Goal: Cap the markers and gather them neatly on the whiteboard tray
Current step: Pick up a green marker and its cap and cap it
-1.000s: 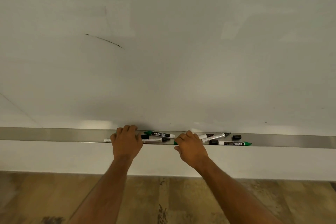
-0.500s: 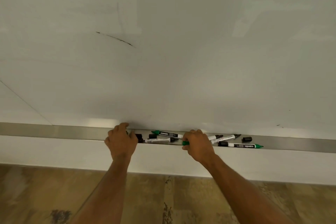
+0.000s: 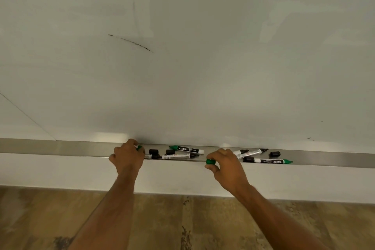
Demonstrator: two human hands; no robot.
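Observation:
Several white markers lie scattered on the metal whiteboard tray (image 3: 60, 147). My left hand (image 3: 126, 157) is closed around a marker at the tray's left part; only a bit of green (image 3: 139, 147) shows past its fingers. My right hand (image 3: 225, 165) pinches a green cap (image 3: 210, 161) at the tray's front edge. Between the hands lie a green-tipped marker (image 3: 187, 149) and a black uncapped marker (image 3: 178, 156), with two loose black caps (image 3: 153, 151) beside them. Right of my right hand lie two uncapped black markers (image 3: 251, 152) and a marker with a green end (image 3: 267, 161).
Another loose black cap (image 3: 275, 154) sits at the far right of the cluster. The whiteboard (image 3: 182, 57) above carries a short dark stroke. A white wall strip runs below the tray, with wood-patterned floor (image 3: 182, 225) beneath.
My left hand has closed around a marker on the left of the tray. My right hand has lifted a green cap off the tray to its front edge.

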